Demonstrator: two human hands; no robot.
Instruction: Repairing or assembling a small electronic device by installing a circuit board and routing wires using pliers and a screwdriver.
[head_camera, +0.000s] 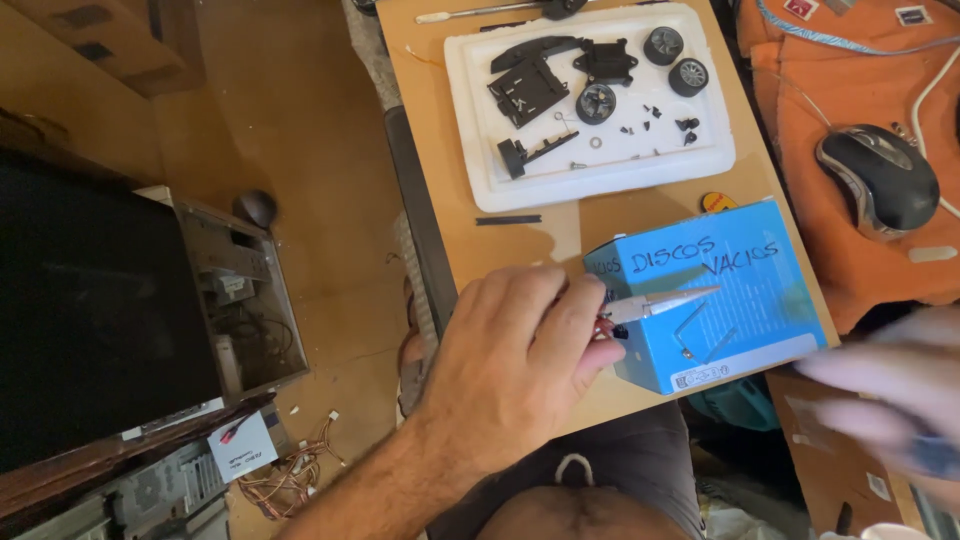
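Left hand (520, 365) over the near edge of the tabletop (440, 200), fingers (575, 310) clenched around needle-nose pliers (660, 303) whose tip lies across the top of the blue box (740, 300) near the tabletop's near right corner. Right hand (890, 385) blurred off the right edge, seemingly wrapped round a dark handle, though grip not clear enough to tell. Already apart and laid out in the white tray (480, 60) by the far edge: wheels (675, 60), black plastic parts (530, 90), small screws; nothing rejoined yet.
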